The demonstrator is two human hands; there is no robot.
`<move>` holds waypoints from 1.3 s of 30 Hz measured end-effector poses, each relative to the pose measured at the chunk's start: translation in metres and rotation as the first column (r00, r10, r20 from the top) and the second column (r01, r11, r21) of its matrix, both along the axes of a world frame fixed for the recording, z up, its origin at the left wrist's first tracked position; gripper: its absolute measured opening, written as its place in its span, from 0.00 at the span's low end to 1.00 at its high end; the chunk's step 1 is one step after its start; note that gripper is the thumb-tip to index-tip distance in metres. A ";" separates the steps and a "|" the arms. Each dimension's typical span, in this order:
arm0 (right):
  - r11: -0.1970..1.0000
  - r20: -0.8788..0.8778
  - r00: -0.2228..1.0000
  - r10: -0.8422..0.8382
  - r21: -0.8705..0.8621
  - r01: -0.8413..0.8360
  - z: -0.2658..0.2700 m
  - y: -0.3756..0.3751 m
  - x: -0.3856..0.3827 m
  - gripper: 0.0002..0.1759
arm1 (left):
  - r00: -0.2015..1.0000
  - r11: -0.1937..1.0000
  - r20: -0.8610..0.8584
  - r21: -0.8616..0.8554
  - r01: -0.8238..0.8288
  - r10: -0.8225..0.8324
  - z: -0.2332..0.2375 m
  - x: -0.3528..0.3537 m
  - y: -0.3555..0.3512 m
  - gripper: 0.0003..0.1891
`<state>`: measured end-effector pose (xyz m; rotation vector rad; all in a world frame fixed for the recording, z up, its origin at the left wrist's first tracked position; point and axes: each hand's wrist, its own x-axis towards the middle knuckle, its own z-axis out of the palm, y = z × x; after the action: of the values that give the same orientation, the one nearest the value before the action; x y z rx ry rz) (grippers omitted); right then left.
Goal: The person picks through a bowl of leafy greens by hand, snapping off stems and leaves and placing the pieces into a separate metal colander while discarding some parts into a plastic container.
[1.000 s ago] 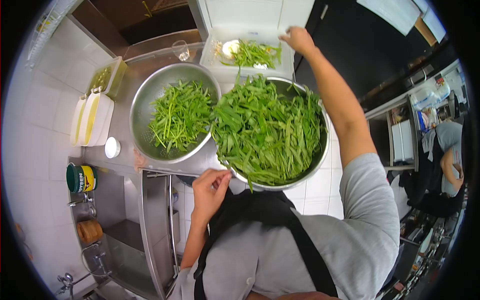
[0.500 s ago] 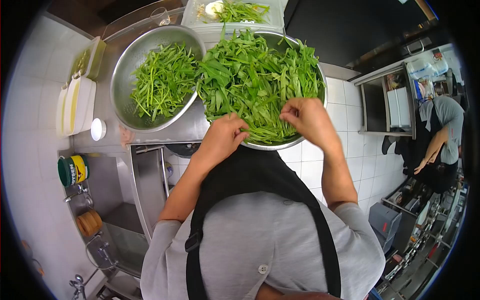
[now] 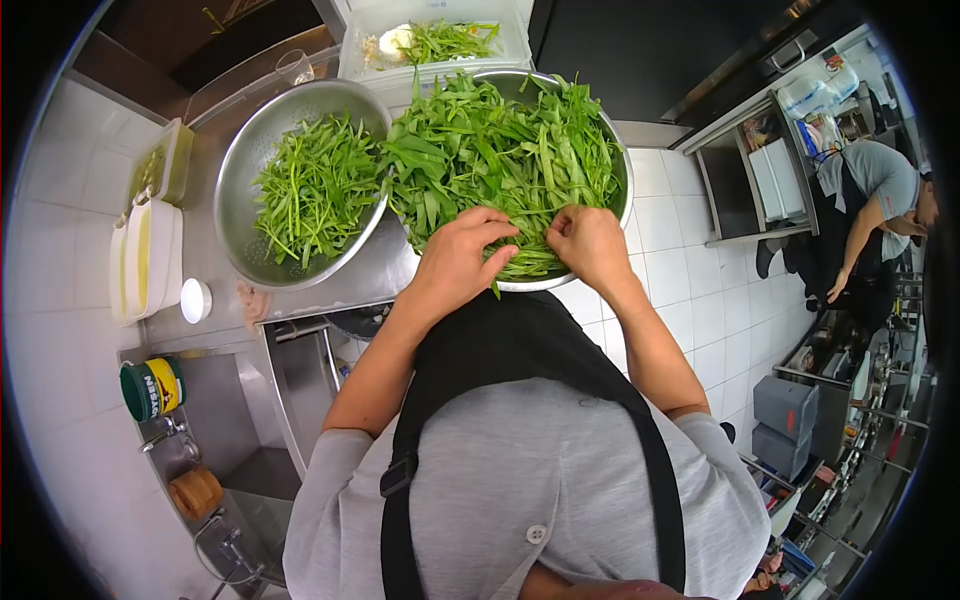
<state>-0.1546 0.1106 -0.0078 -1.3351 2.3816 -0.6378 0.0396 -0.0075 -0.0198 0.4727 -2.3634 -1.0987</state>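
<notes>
Two round steel vessels on the metal surface point(image 3: 335, 294): one perforated colander point(image 3: 232, 190), one bowl point(image 3: 627, 175); long, flat, glossy greens point(image 3: 500, 150) fill both and hide the bowl's bottom; two hands at the bowl's near edge; left hand point(image 3: 460, 262), grip apart; right hand point(image 3: 592, 245), grip together, any stem between fingertips hard to make out.

Commercial kitchen, stainless-steel desk point(image 3: 400, 270) with adjoining metal sink basin point(image 3: 215, 400), wall-side chrome faucet point(image 3: 172, 432), white-tiled floor point(image 3: 690, 290), perforated steel colander point(image 3: 240, 190), rack of metal utensils point(image 3: 880, 400), aproned co-worker point(image 3: 870, 200).
</notes>
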 end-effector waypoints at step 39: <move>0.897 0.419 0.907 -0.050 -0.381 0.225 0.025 0.004 -0.001 0.06 | 0.861 0.513 -0.354 0.848 0.131 0.365 0.035 -0.029 -0.027 0.08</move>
<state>-0.1560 0.1142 0.0174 -1.0466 2.0786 -1.3925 0.0107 -0.0349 0.0156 0.5700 -1.1553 -2.0147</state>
